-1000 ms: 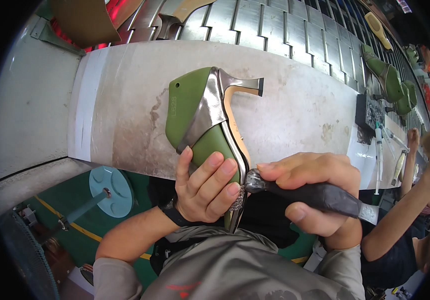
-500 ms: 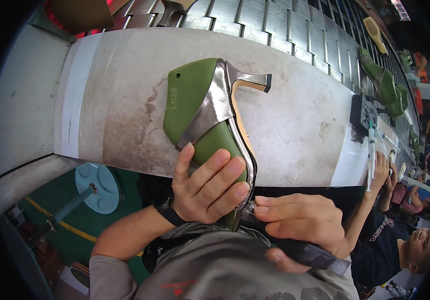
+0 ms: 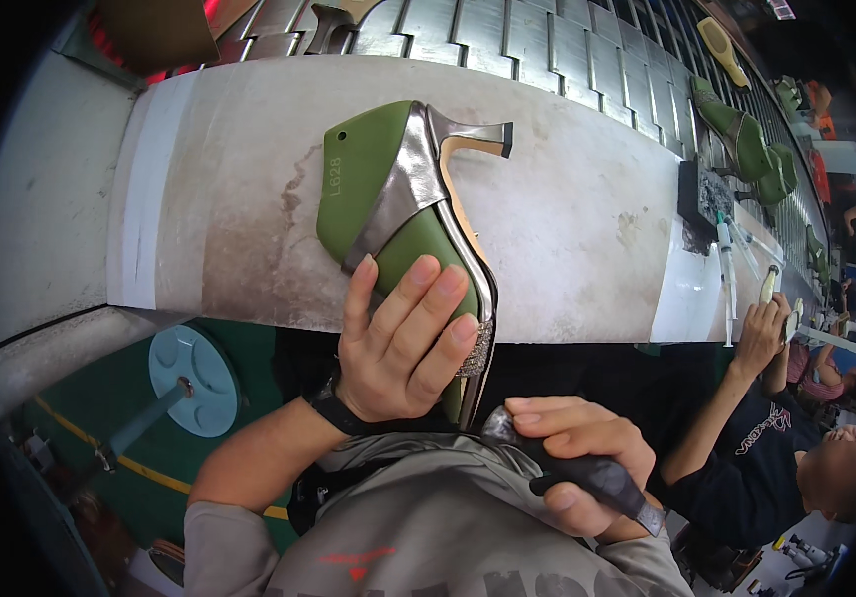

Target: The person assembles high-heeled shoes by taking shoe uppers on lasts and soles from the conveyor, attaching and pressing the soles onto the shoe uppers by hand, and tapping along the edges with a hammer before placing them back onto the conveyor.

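A metallic bronze high-heeled shoe (image 3: pixel 418 179) sits on a green last (image 3: pixel 368 189), sole facing right and heel pointing away. Its pointed toe, with a sparkling stone band (image 3: pixel 477 350), overhangs the table's near edge toward my body. My left hand (image 3: pixel 398 343) holds the front part, long fingers laid across the green side; its thumb is hidden. In my right hand (image 3: pixel 587 448) is a dark hammer (image 3: pixel 602 480), closed in my fingers, its rounded shiny end (image 3: pixel 497 426) just right of the toe and apart from it. The rest of its shape is partly covered by my fingers.
The shoe rests on a pale, stained table (image 3: pixel 567 219). Behind it runs a slatted metal conveyor (image 3: pixel 487 40) with more green lasts (image 3: pixel 741 134). Syringes (image 3: pixel 727 259) lie beside a black block (image 3: pixel 703 199). A co-worker (image 3: pixel 766 468) is at right, a blue round stool (image 3: pixel 192 381) at lower left.
The hammer has come away from the toe, and the stone band shows more. The whole view has shifted slightly. At right, the co-worker's hands and head have moved.
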The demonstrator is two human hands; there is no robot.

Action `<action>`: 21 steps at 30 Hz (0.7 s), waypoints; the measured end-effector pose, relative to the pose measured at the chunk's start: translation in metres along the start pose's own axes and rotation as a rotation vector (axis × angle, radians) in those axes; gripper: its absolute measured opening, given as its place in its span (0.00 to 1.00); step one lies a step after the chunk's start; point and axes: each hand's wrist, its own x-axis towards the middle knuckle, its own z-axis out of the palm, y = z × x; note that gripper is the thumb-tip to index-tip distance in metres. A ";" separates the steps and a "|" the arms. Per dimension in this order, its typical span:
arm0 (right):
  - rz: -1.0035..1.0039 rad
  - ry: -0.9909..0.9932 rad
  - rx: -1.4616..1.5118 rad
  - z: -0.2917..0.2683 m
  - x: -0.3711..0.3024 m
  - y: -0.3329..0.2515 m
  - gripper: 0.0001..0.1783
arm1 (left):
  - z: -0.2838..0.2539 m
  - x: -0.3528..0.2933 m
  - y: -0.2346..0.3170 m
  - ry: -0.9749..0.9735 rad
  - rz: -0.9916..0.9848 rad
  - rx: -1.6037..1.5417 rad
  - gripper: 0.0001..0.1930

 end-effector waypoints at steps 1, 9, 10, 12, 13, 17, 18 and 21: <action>-0.003 0.079 0.085 0.004 0.000 0.004 0.21 | -0.001 -0.002 -0.001 -0.006 0.002 0.008 0.41; -0.022 0.220 0.084 0.013 0.034 0.015 0.19 | 0.008 -0.002 0.009 0.088 -0.122 -0.110 0.21; -0.011 0.219 0.081 0.011 0.038 0.014 0.19 | 0.009 -0.003 0.009 0.102 -0.105 -0.103 0.21; 0.021 0.184 0.072 0.005 0.048 0.011 0.19 | 0.011 -0.006 0.009 0.105 -0.114 -0.087 0.21; 0.028 0.184 0.069 0.000 0.052 0.012 0.19 | 0.012 -0.006 0.009 0.114 -0.118 -0.086 0.22; 0.144 0.120 0.138 -0.010 0.064 0.006 0.19 | 0.013 -0.007 0.009 0.122 -0.141 -0.094 0.23; 0.175 0.114 0.146 -0.012 0.066 0.004 0.19 | 0.013 -0.007 0.009 0.126 -0.134 -0.095 0.23; 0.244 0.122 0.205 -0.015 0.077 0.000 0.18 | 0.012 -0.006 0.010 0.114 -0.155 -0.106 0.24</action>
